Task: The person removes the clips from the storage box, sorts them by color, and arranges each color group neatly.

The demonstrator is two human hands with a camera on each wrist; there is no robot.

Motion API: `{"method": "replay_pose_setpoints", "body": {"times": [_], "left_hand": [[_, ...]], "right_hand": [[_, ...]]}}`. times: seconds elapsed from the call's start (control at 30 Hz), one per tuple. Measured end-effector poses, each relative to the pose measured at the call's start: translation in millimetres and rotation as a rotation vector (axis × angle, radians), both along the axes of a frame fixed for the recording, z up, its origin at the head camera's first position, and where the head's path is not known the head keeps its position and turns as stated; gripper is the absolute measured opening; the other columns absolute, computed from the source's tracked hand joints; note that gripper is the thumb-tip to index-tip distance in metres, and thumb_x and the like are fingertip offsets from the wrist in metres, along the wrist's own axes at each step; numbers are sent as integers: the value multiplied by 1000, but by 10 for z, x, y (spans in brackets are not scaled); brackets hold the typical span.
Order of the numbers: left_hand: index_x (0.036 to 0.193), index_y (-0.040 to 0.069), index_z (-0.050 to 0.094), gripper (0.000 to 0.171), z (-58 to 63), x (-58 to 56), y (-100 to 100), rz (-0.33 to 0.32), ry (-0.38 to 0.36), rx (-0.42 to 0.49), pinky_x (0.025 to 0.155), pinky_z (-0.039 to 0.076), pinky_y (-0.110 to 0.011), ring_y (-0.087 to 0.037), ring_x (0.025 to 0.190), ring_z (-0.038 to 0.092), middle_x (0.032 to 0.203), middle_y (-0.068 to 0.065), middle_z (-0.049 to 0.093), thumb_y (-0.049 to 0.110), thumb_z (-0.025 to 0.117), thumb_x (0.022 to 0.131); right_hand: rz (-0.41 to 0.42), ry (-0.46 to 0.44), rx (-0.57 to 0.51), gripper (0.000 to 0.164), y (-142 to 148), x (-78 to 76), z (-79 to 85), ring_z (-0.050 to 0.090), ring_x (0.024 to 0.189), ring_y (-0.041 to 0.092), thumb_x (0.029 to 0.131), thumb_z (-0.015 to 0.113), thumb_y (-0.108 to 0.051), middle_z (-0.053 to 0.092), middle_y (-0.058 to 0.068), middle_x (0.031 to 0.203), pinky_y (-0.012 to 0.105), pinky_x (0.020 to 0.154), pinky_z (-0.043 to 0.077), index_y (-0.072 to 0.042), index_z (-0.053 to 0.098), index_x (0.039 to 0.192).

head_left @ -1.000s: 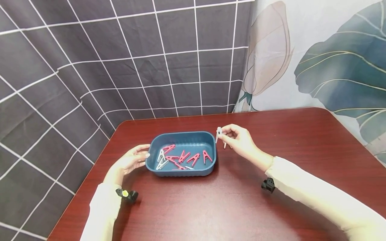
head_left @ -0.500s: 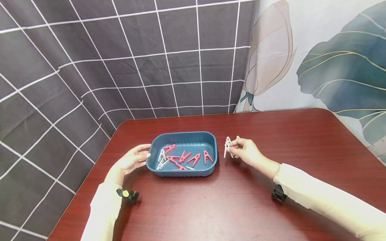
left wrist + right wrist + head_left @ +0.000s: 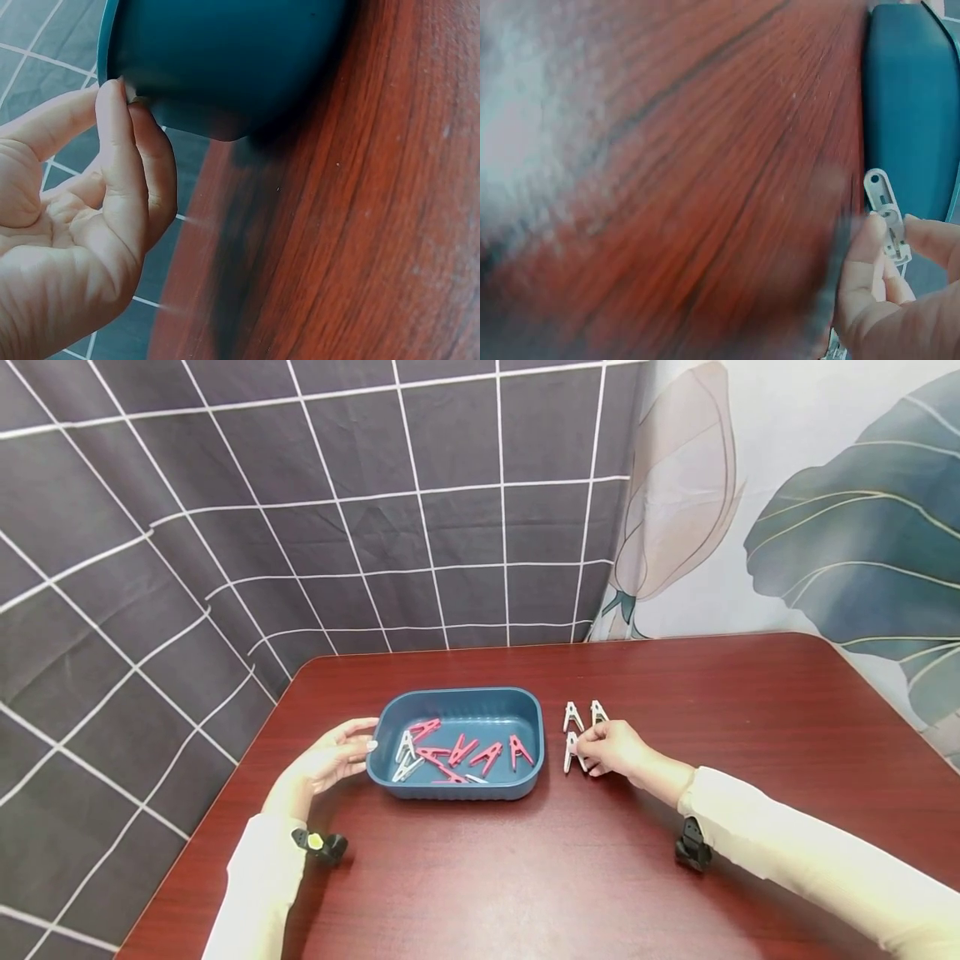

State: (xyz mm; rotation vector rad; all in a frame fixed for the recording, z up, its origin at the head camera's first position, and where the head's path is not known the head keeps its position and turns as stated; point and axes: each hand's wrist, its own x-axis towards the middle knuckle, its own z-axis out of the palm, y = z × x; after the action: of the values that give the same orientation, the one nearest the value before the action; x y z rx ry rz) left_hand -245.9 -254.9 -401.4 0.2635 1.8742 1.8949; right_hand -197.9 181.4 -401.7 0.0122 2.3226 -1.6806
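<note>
My right hand (image 3: 618,750) pinches a white clothespin (image 3: 572,753) low over the table, just right of the blue plastic bin (image 3: 457,792). In the right wrist view, thumb and fingertips hold this pale clothespin (image 3: 886,214) beside the bin's wall. Two more white clothespins lie behind it: one to the left (image 3: 573,717), the other partly behind the hand (image 3: 598,712). My left hand (image 3: 333,756) holds the bin's left rim; the left wrist view has its fingers (image 3: 116,150) bent up to the edge. Inside the bin are several red clothespins (image 3: 487,758) and a few white ones (image 3: 405,767).
The reddish-brown wooden table (image 3: 480,877) extends in front of the bin and to the right. A dark grid-patterned cloth (image 3: 420,527) hangs behind and at the left, with a floral cloth (image 3: 847,527) at the back right.
My right hand has moved right and toward me from beside the bin's far right corner, carrying the white clothespin. The two other white clothespins now show behind it. My left hand stays on the rim.
</note>
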Motion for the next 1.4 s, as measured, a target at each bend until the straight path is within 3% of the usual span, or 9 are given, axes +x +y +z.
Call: {"method": "replay_pose_setpoints", "body": {"times": [0.2,0.43,0.57,0.97,1.23,1.4], "left_hand": [[125,20,52,36,-24,-3,-36,-85,41,62,80,55,-26,-9,91,67,103,5,68,10,62,91],[127,16,47,36,3,24,4,12,-17,-23,80,55,-26,-8,88,67,99,6,69,0,52,94],[125,17,48,36,26,50,17,12,-25,-3,79,55,-26,-9,88,67,99,5,69,-4,46,96],[124,20,50,36,33,15,32,7,0,-48,80,55,-26,-7,87,66,99,7,67,-2,47,96],[122,21,50,36,32,13,34,19,-14,-35,80,55,-26,-8,87,67,98,6,68,-4,47,95],[125,18,49,37,48,21,31,12,-13,-23,79,55,-26,-8,87,67,99,6,68,-4,47,96]], "right_hand": [[1,-41,43,14,25,-24,-21,55,55,7,84,58,1,60,-3,61,21,51,52,12,62,90],[-6,-101,68,14,35,-71,0,53,50,6,85,60,-3,56,-4,58,21,51,52,10,60,90],[7,-131,63,15,35,-101,11,54,50,6,86,60,-4,56,-3,59,21,52,52,10,58,92],[1,-127,63,14,69,-120,24,56,51,6,86,59,-3,59,-2,60,21,53,53,10,59,91],[22,-137,64,15,117,-155,265,57,54,9,89,60,-9,65,6,72,24,56,54,4,53,90],[61,-93,103,18,113,-196,464,58,56,8,87,58,-8,63,3,69,25,59,56,9,56,93]]}}
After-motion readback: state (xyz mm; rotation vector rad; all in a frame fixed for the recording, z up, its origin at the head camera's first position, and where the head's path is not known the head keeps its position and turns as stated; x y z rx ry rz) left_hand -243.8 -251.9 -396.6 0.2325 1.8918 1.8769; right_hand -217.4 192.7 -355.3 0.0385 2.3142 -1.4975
